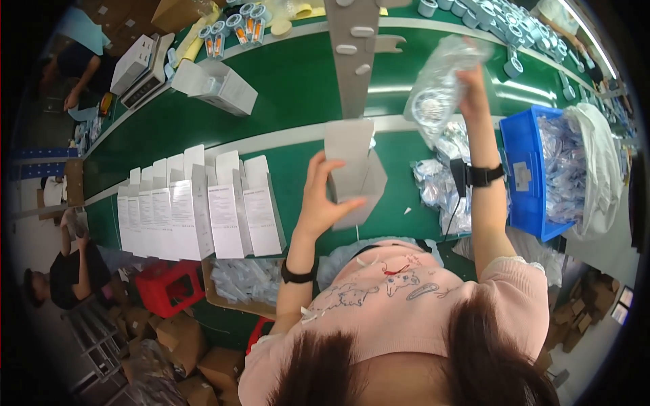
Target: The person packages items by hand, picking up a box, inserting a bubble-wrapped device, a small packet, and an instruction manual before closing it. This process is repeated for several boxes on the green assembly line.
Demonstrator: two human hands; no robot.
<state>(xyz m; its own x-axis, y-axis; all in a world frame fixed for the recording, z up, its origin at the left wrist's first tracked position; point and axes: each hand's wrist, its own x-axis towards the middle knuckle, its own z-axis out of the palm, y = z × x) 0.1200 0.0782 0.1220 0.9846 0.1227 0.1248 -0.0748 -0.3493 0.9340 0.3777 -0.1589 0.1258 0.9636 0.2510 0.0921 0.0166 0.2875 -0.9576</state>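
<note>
My left hand (319,201) grips a white cardboard box (348,143) by its side, thumb near the front and fingers along the left wall. The box's lid flap stands up and its top is open; I cannot make out anything inside. My right hand (474,93) is raised over the far right of the bench, its fingers closed on a clear plastic bag (433,101). Something round and whitish shows through the bag. Below that arm lies a heap of similar bagged items (443,186). A row of white boxes (193,203) with raised flaps stands to the left.
Right of the heap, a blue bin (525,176) holds many bagged parts. A carton (237,287) of small clear packets sits below the box row. The green conveyor (291,81) carries another open box (220,88), behind a grey post (352,68). Co-workers sit left.
</note>
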